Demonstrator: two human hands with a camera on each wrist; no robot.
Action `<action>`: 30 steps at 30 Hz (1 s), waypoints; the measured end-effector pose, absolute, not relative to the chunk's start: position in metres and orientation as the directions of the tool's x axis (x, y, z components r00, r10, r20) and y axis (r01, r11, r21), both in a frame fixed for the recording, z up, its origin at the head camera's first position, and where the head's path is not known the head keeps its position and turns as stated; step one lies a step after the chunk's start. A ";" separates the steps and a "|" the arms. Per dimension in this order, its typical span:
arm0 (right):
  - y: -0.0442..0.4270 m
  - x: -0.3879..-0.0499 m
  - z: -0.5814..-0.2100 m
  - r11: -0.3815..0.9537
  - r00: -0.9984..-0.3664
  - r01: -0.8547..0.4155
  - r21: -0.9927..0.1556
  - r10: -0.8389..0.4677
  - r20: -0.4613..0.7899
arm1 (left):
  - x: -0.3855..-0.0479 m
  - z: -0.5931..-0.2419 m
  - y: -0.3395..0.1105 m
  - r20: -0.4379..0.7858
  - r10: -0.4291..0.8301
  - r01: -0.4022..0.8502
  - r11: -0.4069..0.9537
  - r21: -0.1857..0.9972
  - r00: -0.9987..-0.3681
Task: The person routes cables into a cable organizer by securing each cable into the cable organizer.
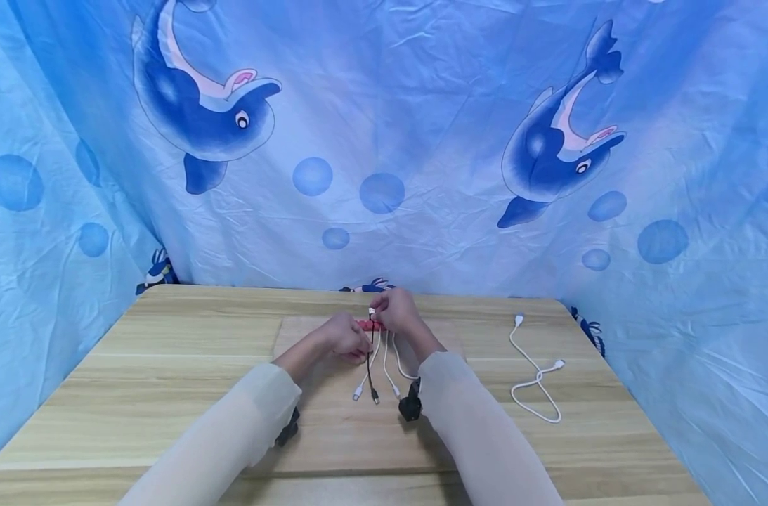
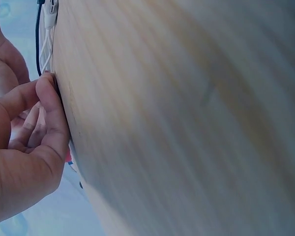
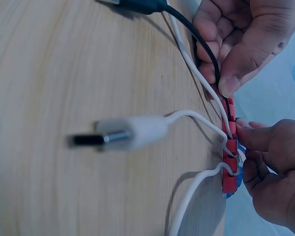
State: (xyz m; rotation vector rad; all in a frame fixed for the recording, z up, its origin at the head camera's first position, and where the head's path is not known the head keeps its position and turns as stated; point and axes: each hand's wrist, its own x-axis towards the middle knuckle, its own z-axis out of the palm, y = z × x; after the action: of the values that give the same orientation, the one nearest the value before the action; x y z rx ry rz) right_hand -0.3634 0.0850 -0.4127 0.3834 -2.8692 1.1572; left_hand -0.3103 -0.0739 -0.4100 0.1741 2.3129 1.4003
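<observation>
A red cable organiser [image 3: 229, 183] with several slots lies near the far edge of a board, white cables [image 3: 194, 189] seated in some slots. My left hand [image 1: 346, 336] pinches a black cable [image 3: 196, 35] between thumb and finger just in front of the organiser. Behind the organiser, my right hand [image 1: 398, 313] holds the black cable's far end beside a small white-faced plug [image 1: 372, 310]; its fingertips touch the organiser's back in the right wrist view. Nearest that camera is a blurred white connector [image 3: 137, 132]. In the left wrist view the left fingers hide the organiser almost completely.
A loose white cable [image 1: 538, 377] lies bent on the table's right side. The thin wooden board [image 1: 352, 443] sits under both forearms on the wood-grain table [image 1: 168, 379]. A blue dolphin-print cloth [image 1: 384, 133] hangs behind and along the sides.
</observation>
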 end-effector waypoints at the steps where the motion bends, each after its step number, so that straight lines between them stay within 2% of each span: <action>1: 0.085 -0.363 -0.413 0.695 -0.970 -0.232 -0.681 -0.217 0.109 | -0.310 -0.410 -0.074 -0.293 0.324 -0.110 0.481 0.870 -0.899; 14: 0.103 -0.364 -0.404 0.663 -0.965 -0.262 -0.701 -0.189 0.182 | -0.309 -0.411 -0.072 -0.268 0.315 -0.071 0.518 0.852 -0.910; 23: 0.137 -0.366 -0.393 0.692 -0.954 -0.292 -0.660 -0.160 0.255 | -0.309 -0.410 -0.071 -0.273 0.315 -0.056 0.556 0.829 -0.909; 30: 0.169 -0.365 -0.388 0.723 -0.956 -0.265 -0.638 -0.113 0.269 | -0.308 -0.408 -0.072 -0.289 0.314 -0.072 0.555 0.828 -0.904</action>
State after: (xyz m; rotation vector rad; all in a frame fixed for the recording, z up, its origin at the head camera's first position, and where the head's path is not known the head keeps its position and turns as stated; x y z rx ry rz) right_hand -0.3654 0.1690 -0.3875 0.3023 -2.7160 1.0530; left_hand -0.3082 -0.0715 -0.4082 0.1961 2.3872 1.2984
